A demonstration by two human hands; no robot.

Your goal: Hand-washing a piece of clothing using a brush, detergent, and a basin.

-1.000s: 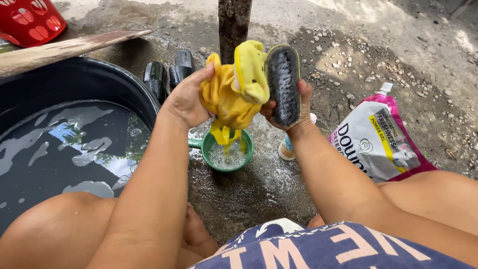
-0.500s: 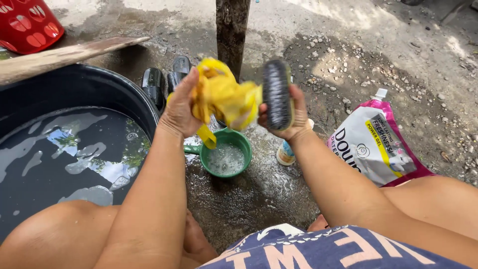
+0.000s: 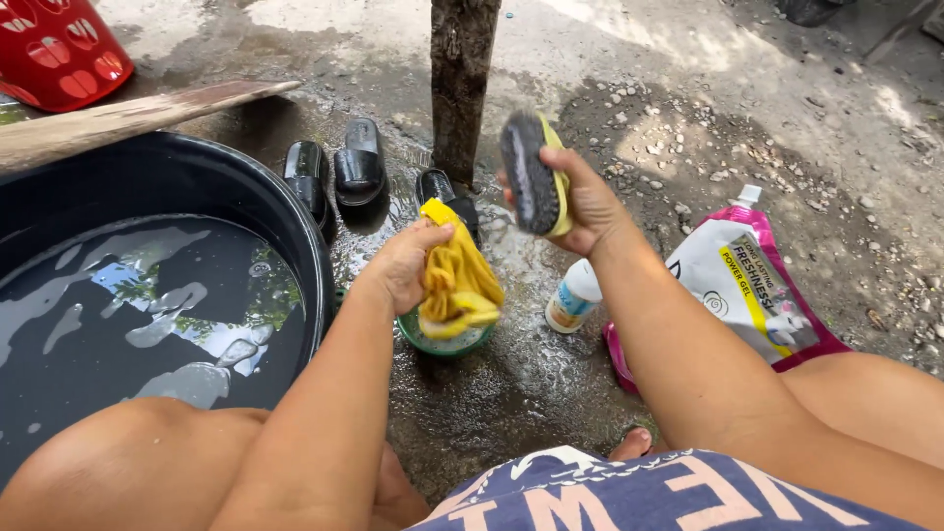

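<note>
Left hand (image 3: 405, 264): I see it gripping a wet yellow cloth (image 3: 457, 285), bunched, hanging into the green dipper (image 3: 442, 342).
Right hand (image 3: 580, 202): closed around a scrub brush (image 3: 531, 185), raised, dark bristles facing left.
Beside: small white bottle (image 3: 572, 295), pink-and-white detergent pouch (image 3: 752, 285).
Left of me: black tub (image 3: 157, 177) holding water.
Behind: black slippers (image 3: 339, 169), wooden post (image 3: 462, 79).

Between the black water tub (image 3: 295, 211) on the left and the detergent pouch (image 3: 752, 285) on the right lay a narrow strip of wet ground (image 3: 511, 379), mostly open near the knees. The green dipper (image 3: 442, 342) and a small white bottle (image 3: 572, 297) stood in its middle. Farther out, black slippers (image 3: 339, 167) and a wooden post (image 3: 462, 79) blocked the way; gravel beyond the post was open.
</note>
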